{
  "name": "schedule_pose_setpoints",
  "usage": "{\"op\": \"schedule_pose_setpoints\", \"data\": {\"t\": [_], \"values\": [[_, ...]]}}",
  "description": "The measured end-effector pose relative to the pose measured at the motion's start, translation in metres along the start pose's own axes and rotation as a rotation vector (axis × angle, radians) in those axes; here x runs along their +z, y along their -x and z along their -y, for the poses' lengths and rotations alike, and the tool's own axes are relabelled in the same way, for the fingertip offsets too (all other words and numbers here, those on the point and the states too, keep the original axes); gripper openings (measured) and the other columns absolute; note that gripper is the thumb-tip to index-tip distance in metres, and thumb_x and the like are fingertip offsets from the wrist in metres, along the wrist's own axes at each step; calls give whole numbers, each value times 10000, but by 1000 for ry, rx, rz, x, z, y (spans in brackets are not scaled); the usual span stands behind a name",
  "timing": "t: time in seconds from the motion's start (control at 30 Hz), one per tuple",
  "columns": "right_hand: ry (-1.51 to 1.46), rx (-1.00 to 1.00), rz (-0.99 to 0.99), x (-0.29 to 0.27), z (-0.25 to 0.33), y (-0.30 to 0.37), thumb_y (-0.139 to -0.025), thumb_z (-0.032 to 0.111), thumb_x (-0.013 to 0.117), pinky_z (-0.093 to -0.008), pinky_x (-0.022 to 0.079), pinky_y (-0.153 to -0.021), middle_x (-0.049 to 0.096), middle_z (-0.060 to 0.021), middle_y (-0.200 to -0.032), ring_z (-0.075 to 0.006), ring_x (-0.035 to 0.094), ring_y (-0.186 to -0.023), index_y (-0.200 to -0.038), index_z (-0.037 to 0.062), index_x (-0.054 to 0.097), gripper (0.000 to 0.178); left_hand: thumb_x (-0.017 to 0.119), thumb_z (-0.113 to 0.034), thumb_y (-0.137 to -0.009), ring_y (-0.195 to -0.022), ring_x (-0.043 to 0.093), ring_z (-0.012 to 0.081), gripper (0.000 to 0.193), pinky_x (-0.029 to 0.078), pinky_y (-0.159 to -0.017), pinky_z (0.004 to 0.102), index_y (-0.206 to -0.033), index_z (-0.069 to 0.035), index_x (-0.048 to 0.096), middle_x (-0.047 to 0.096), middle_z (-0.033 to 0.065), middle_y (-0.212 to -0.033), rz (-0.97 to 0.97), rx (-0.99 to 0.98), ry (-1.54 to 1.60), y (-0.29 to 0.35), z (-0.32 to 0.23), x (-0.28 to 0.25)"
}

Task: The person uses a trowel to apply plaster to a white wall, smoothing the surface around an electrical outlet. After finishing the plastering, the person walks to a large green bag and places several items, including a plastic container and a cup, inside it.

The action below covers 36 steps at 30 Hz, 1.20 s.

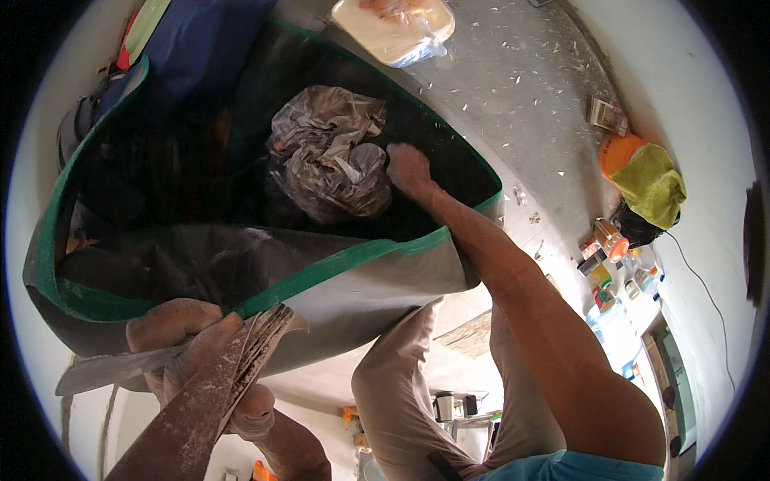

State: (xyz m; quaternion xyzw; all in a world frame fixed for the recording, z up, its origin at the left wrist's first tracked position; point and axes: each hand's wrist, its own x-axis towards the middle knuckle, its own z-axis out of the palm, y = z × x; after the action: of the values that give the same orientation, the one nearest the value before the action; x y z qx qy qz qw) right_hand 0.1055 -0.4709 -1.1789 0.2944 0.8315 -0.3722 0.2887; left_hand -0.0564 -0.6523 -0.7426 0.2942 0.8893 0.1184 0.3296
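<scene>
A large grey bag (pixel 353 297) with a black inside and green trim gapes in front of me. In it lies a crumpled, see-through plastic bag (pixel 337 160), dark and wrinkled. My right hand (pixel 410 170) reaches over the near rim, its fingers curled closed against the right side of the plastic bag; its fingertips are hidden. Below the green rim at the left, my left hand (pixel 184 341) is wrapped round a dusty brown bundle of thin layered sheets (pixel 196 409). A grey flap (pixel 112 370) sticks out beside those fingers.
Beyond the bag, a cream tub (pixel 393 32) stands on the grey floor (pixel 521 88), which is strewn with pale scraps. Along the right wall are an orange item with a yellow-green cloth (pixel 651 188), an orange-lidded jar (pixel 611 240), bottles and a cable (pixel 706 297).
</scene>
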Motion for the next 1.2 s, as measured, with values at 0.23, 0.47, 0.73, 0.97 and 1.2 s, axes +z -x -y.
{"op": "schedule_pose_setpoints", "data": {"t": [0.23, 0.47, 0.73, 0.97, 1.2], "values": [[-127, -314, -492, -49, 25, -38, -889, 299, 630, -498, 489, -967, 516, -251, -1309, -424, 512, -1206, -1334, 40, 524, 526, 746, -687, -700, -1149, 628, 159, 1030, 551, -947, 189, -1226, 142, 437, 639, 214, -1099, 147, -461, 359, 34, 49, 1], [-145, -415, 47, 13, 37, -54, -868, 405, 628, -525, 423, -1039, 514, -246, -1351, -420, 493, -1238, -1448, 113, 447, 674, 650, -637, -834, -1176, 612, 240, 945, 554, -982, 229, -1275, 155, 383, 598, 250, -1142, -47, -536, 735, 32, 52, 11], [-366, -305, 189, 18, 62, -20, -834, 341, 639, -450, 422, -1044, 551, -184, -1381, -375, 520, -1253, -1430, 99, 494, 660, 635, -595, -865, -1166, 616, 242, 916, 546, -1019, 291, -1318, 147, 345, 550, 253, -1212, -147, -275, 737, 35, 47, 27], [-603, 74, -386, -10, -48, -27, -825, 172, 582, -427, 460, -972, 654, -233, -1179, -366, 611, -1123, -1202, -8, 647, 423, 640, -363, -931, -1082, 612, 122, 491, 455, -1048, 280, -1230, -1, 498, 581, 120, -1187, -155, 65, 198, -2, 23, 32], [-54, 4, -467, -39, -25, 19, -844, 57, 561, -483, 488, -942, 577, -247, -1172, -421, 561, -1104, -1150, -5, 607, 316, 764, -187, -861, -1032, 603, 59, 387, 429, -1058, 267, -1173, -49, 583, 599, 60, -1161, 187, -347, 133, 15, -8, -3]]}}
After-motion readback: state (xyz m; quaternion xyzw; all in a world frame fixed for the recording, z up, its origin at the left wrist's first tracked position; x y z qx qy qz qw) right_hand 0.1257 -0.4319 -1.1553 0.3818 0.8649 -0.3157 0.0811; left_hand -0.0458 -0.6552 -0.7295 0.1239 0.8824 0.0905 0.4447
